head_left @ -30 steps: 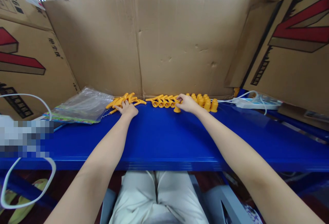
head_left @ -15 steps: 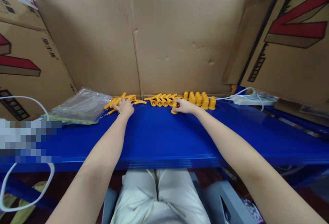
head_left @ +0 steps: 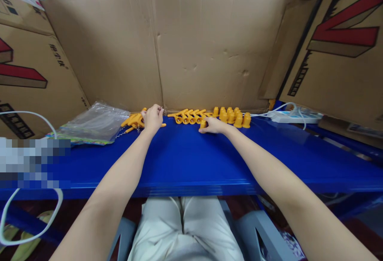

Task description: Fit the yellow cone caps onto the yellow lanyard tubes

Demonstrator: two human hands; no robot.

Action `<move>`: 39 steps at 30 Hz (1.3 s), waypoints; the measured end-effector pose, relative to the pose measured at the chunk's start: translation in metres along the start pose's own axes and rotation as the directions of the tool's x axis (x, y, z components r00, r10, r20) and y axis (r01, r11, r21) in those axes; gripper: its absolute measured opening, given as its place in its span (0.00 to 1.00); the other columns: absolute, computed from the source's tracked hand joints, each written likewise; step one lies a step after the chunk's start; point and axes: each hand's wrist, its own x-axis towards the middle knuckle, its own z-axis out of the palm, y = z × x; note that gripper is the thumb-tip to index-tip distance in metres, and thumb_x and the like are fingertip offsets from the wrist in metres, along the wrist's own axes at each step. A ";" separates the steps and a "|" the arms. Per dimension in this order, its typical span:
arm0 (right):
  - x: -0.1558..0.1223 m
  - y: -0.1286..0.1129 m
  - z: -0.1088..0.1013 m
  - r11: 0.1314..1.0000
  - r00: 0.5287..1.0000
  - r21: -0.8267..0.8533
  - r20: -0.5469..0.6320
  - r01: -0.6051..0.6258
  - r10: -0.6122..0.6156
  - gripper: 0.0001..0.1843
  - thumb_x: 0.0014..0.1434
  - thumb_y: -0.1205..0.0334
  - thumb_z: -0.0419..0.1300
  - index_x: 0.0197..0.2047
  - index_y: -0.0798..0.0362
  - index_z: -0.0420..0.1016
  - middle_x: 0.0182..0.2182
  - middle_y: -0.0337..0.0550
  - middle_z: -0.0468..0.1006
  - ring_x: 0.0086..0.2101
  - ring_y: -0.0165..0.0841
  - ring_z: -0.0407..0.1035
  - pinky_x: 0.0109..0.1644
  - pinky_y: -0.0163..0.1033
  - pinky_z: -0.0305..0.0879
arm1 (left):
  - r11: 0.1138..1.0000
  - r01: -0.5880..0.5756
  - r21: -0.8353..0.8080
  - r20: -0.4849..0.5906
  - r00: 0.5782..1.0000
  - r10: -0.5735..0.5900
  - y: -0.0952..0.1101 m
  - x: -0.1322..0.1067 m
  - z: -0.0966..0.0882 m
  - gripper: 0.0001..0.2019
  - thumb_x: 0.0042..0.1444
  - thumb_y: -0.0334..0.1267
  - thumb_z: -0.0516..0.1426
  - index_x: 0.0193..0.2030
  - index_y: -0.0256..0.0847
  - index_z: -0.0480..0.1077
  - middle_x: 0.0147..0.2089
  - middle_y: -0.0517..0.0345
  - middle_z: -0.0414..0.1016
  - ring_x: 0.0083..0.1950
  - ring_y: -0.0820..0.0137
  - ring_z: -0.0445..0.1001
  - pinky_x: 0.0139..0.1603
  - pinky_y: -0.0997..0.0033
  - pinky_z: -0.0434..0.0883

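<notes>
My right hand (head_left: 213, 125) is wrapped round a small yellow plastic cup (head_left: 203, 125), low over the blue tabletop. My left hand (head_left: 154, 118) is raised beside a loose pile of yellow stick-like plastic pieces (head_left: 133, 120). Its fingers are pinched, and a tiny shiny bit shows at the fingertips, too small to name. A yellow tip pokes out at the right of that hand. Between the hands lies a row of yellow handled pieces (head_left: 186, 119), their round open ends facing me. Several yellow cups (head_left: 231, 116) stand grouped behind my right hand.
A clear plastic bag (head_left: 92, 123) lies on the blue table (head_left: 191, 161) at the left. Cardboard walls (head_left: 209, 49) enclose the back and sides. A white power strip (head_left: 295, 116) with cables sits at the right. A white cable (head_left: 61, 201) loops at the left edge.
My left hand has lifted off the pile of yellow pieces and moved right, its fingers now drawn together. My right hand stays in nearly the same spot, the cup in its grip tilted slightly.
</notes>
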 end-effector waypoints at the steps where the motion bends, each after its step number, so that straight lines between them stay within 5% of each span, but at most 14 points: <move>1: 0.000 0.000 0.000 1.000 1.000 -0.021 -0.009 -0.001 0.001 0.09 0.51 0.60 0.67 0.32 0.52 0.71 0.32 0.42 0.79 0.33 0.34 0.73 0.34 0.35 0.65 | 1.000 -0.016 0.002 -0.001 1.000 0.016 0.002 -0.001 0.000 0.11 0.65 0.41 0.46 0.44 0.43 0.67 0.43 0.55 0.79 0.50 0.65 0.73 0.57 0.61 0.56; 7: 0.001 -0.002 0.001 0.997 0.999 -0.068 -0.030 0.021 -0.023 0.10 0.50 0.60 0.67 0.33 0.52 0.71 0.32 0.41 0.79 0.33 0.34 0.73 0.34 0.35 0.64 | 0.995 -0.083 0.049 0.045 0.996 0.081 0.009 -0.005 0.001 0.16 0.65 0.45 0.46 0.43 0.41 0.71 0.42 0.51 0.79 0.47 0.63 0.74 0.51 0.64 0.62; 13: 0.001 -0.002 0.001 0.995 0.999 -0.096 -0.036 0.030 -0.034 0.10 0.51 0.59 0.66 0.34 0.52 0.70 0.34 0.43 0.79 0.34 0.35 0.72 0.35 0.35 0.63 | 0.993 -0.075 0.091 0.209 0.976 0.055 0.009 -0.008 0.002 0.26 0.63 0.55 0.44 0.37 0.40 0.76 0.38 0.47 0.79 0.43 0.60 0.75 0.41 0.67 0.66; 19: 0.003 -0.001 0.003 0.981 0.991 -0.177 -0.098 0.075 -0.093 0.13 0.53 0.64 0.64 0.42 0.56 0.69 0.40 0.50 0.78 0.37 0.37 0.72 0.37 0.37 0.63 | 0.991 -0.098 0.090 0.310 0.948 0.066 0.008 -0.010 0.008 0.24 0.56 0.59 0.52 0.36 0.40 0.77 0.37 0.47 0.80 0.42 0.58 0.76 0.39 0.67 0.68; 29: 0.001 -0.010 0.005 0.938 0.946 -0.217 -0.118 0.271 -0.301 0.12 0.57 0.63 0.63 0.45 0.54 0.76 0.45 0.50 0.79 0.46 0.42 0.72 0.50 0.41 0.64 | 0.956 -0.278 0.096 0.481 0.854 0.200 0.015 -0.014 0.026 0.10 0.57 0.38 0.56 0.44 0.45 0.75 0.45 0.53 0.79 0.49 0.62 0.76 0.47 0.69 0.70; 39: 0.001 -0.016 0.009 0.917 0.914 -0.161 -0.129 0.364 -0.385 0.15 0.56 0.63 0.63 0.48 0.53 0.76 0.48 0.50 0.78 0.49 0.41 0.72 0.53 0.42 0.64 | 0.956 -0.282 0.082 0.443 0.870 0.218 0.024 -0.019 0.021 0.11 0.59 0.40 0.54 0.45 0.44 0.74 0.45 0.51 0.79 0.49 0.60 0.76 0.49 0.66 0.70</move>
